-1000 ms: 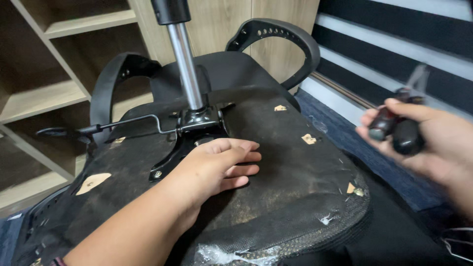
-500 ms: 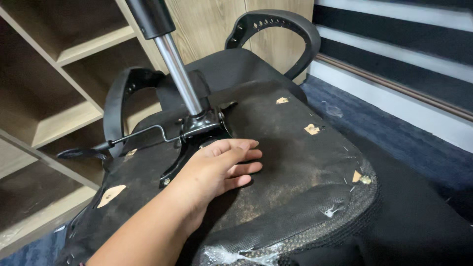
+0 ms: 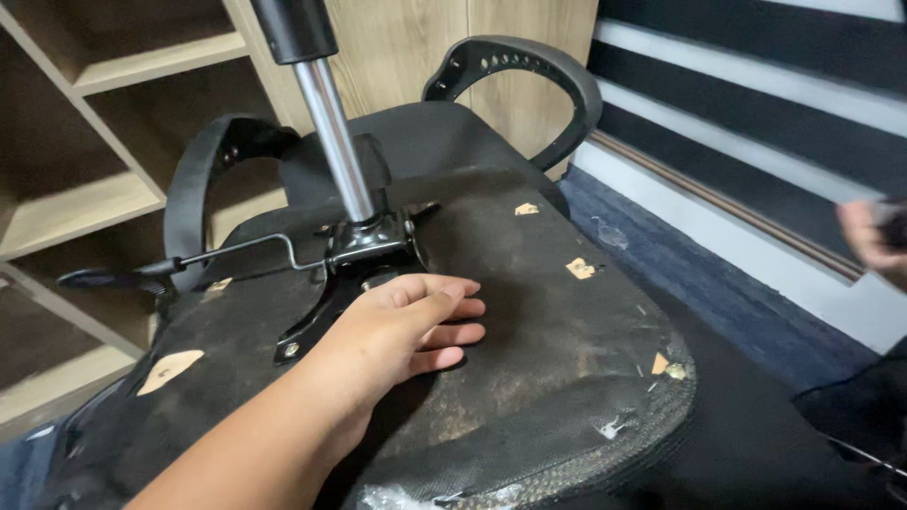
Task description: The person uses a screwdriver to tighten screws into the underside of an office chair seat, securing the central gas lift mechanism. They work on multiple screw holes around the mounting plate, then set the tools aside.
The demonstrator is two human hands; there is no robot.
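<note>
The left hand (image 3: 402, 331) lies flat, palm down, on the underside of the seat (image 3: 529, 312), fingers straight and together, gripping nothing. Its fingertips (image 3: 463, 307) point right, and its thumb side rests against the black metal bracket (image 3: 364, 255) bolted to the seat. The forearm comes in from the bottom left edge.

The right hand (image 3: 869, 236) shows only at the right edge, blurred and cut off; it seems closed around something dark, but I cannot tell what, nor how firmly.

The seat belongs to an office chair turned upside down. It lies in the middle of the view, its dusty black fabric worn, with small tan patches where the cover has torn and frayed mesh along the near edge. From the bracket a shiny steel column (image 3: 335, 142) rises, tilted slightly left, into a black sleeve (image 3: 293, 28) at the top edge. A thin wire lever (image 3: 236, 253) runs left from the bracket to a flat black paddle (image 3: 104, 277).

2 curved black armrests stand beyond the seat: 1 on the left (image 3: 203, 179), 1 with a row of holes at the upper right (image 3: 529, 61). The chair's dark back (image 3: 425, 137) lies between them.

Wooden shelves (image 3: 85, 208) stand on the left. A wood panel (image 3: 416, 47) is behind the chair. On the right runs a wall with black and white stripes (image 3: 756, 104), above a blue carpet (image 3: 718, 302).
</note>
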